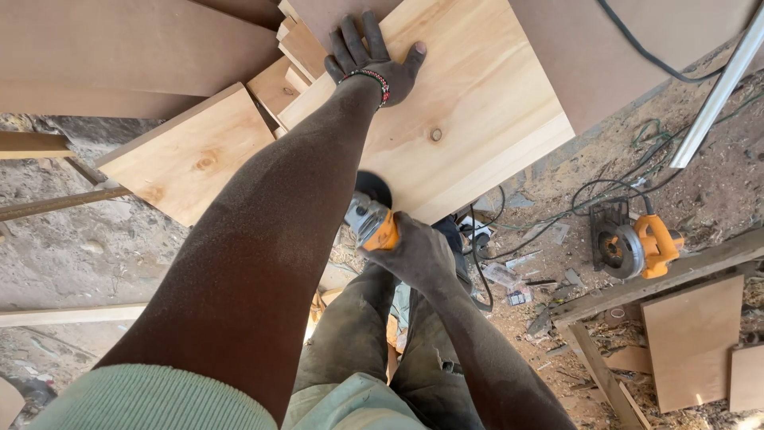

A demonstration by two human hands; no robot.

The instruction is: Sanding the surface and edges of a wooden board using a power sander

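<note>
Pine board (pixel 469 103) lies under the flat-spread left hand (pixel 374 60); right hand (pixel 418 255) fingers grip an orange grinder (pixel 370 215).

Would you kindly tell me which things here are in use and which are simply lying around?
In use:
- pale wooden board, pressed flat by the left hand
- orange angle grinder, gripped by the right hand at the board's near edge

Lying about:
- orange circular saw on the ground
- black cables
- smaller board pieces
- metal bar

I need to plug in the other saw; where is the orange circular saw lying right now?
In the head view the orange circular saw lies on the sawdust-covered ground at the right, above a long wooden batten, with cables to its left.
</note>
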